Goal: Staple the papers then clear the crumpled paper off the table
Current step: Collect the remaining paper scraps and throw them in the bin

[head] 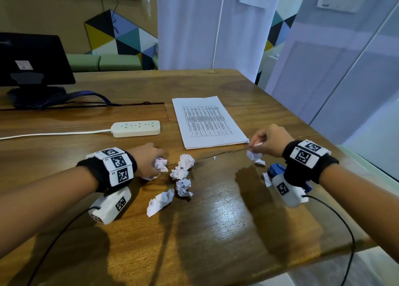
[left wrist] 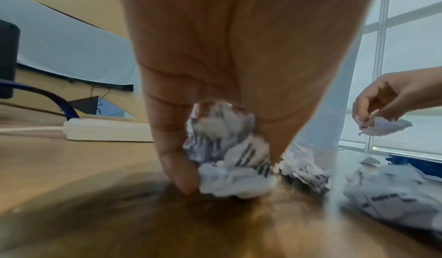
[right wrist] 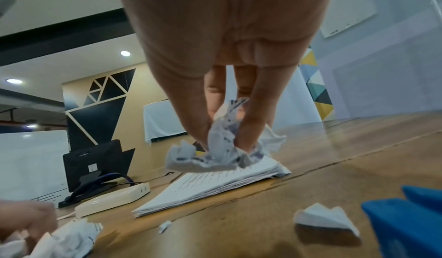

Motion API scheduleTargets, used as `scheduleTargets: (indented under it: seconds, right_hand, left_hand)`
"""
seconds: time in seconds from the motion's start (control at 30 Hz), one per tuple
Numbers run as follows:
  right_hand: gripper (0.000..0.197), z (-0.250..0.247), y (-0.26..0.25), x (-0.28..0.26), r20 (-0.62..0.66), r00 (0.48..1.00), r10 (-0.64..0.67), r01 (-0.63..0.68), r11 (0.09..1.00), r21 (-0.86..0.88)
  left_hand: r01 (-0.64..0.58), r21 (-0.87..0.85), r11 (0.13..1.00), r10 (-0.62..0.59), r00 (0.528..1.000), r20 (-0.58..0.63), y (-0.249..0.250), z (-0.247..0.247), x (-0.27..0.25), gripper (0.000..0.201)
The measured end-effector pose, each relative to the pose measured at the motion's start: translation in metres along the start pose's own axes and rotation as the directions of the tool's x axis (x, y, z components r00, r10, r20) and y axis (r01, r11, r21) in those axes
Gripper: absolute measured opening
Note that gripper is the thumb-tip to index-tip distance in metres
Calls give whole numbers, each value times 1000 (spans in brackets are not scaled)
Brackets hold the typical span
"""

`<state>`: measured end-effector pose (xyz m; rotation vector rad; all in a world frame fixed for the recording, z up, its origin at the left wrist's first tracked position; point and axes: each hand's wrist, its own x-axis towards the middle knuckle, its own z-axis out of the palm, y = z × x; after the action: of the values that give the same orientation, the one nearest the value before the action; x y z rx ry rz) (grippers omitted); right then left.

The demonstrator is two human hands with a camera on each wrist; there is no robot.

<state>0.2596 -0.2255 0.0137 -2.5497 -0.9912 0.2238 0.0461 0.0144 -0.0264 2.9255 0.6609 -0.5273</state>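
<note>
A stack of printed papers (head: 208, 121) lies flat on the wooden table (head: 226, 221). My left hand (head: 149, 162) grips a crumpled paper ball (left wrist: 229, 160) low on the table. My right hand (head: 266, 141) pinches another crumpled paper (right wrist: 215, 154) just above the table, by the stack's near right corner. Several more crumpled pieces (head: 182, 173) lie between my hands, and small scraps (head: 266, 178) lie near the right wrist. A blue stapler (head: 277, 169) sits under my right wrist, mostly hidden.
A white power strip (head: 136, 128) with its cord lies left of the stack. A black monitor (head: 32, 61) stands at the back left with dark cables. The table's right edge (head: 323, 130) runs close to my right hand.
</note>
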Motion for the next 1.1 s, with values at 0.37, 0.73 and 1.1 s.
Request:
scheduleTargets:
  seconds: [0.37, 0.73, 1.1]
  right_hand:
    - [36, 29, 25, -42, 299, 953, 35, 77, 931, -356]
    - [17, 37, 24, -50, 201, 980, -18, 82, 944, -319]
    - [11, 6, 43, -74, 58, 995, -83, 79, 994, 80]
  left_hand:
    - [-189, -259, 947, 187, 982, -35, 10, -4, -29, 42]
    - [-213, -148, 966, 216, 976, 8, 35, 15, -67, 25]
    - [-233, 59, 971, 226, 969, 99, 40, 36, -63, 63]
